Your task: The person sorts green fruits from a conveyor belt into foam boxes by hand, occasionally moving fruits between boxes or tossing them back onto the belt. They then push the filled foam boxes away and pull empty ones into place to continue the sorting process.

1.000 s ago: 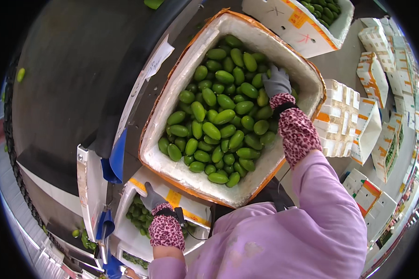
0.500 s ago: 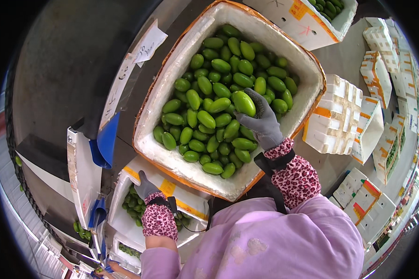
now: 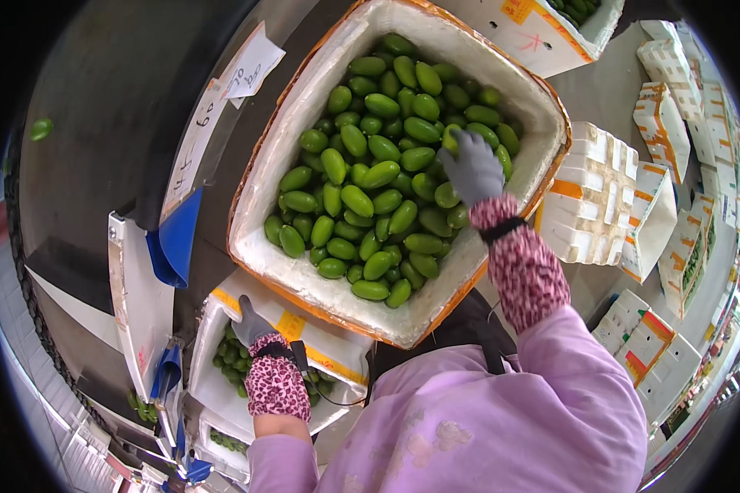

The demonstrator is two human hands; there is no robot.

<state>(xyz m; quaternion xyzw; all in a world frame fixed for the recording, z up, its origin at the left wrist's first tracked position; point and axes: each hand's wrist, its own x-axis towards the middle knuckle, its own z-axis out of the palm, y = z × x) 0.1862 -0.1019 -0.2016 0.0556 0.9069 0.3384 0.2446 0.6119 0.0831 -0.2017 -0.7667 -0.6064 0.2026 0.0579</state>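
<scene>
A white foam box (image 3: 259, 209) edged with orange tape holds a heap of smooth, oval green fruit (image 3: 358, 200). My right hand (image 3: 475, 168), in a grey glove, reaches into the box's right side with its back turned up. Its fingertips close around a lighter green fruit (image 3: 452, 140) in the heap; the palm side is hidden. My left hand (image 3: 255, 326), also gloved in grey, lies at the edge of a lower foam box (image 3: 337, 349) of smaller-looking green fruit. One of its fingers stretches out, and nothing shows in its grasp.
At the left runs a dark flat surface (image 3: 90, 189) with a single green fruit (image 3: 41, 129) on it. A white panel (image 3: 144, 304) with blue flaps (image 3: 175, 238) stands between it and the boxes. Stacked foam boxes (image 3: 588, 193) stand at the right.
My right hand has turned palm down and moved into the heap; the fruit it held up is no longer visible in it. A fruit now shows higher on the dark surface. My left hand stays put.
</scene>
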